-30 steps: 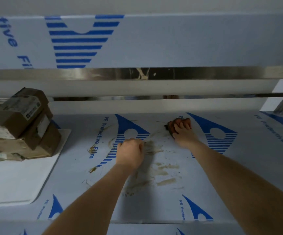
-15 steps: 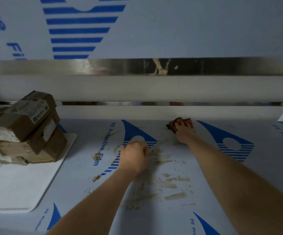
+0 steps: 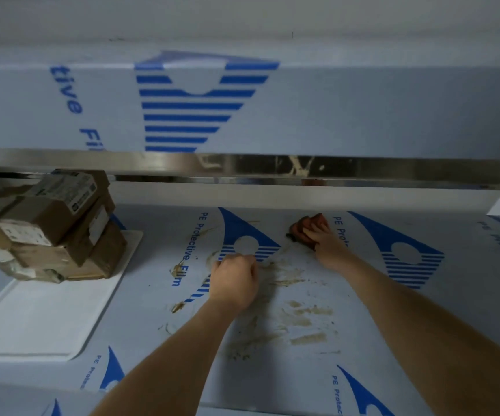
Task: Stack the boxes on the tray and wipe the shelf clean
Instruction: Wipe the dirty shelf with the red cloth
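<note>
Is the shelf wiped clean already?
No, brown smears still cover the shelf between the left hand and the right hand, which presses on a cloth.

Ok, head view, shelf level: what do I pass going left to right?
stack of boxes on the white tray → left hand, a fist resting on the shelf → brown smears → right hand pressing the reddish cloth.

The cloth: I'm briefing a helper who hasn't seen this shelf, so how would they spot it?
On the film-covered shelf, look past the brown smears toward the back wall. There the right hand presses on a crumpled reddish-orange cloth, the only warm-coloured thing among white and blue.
</note>
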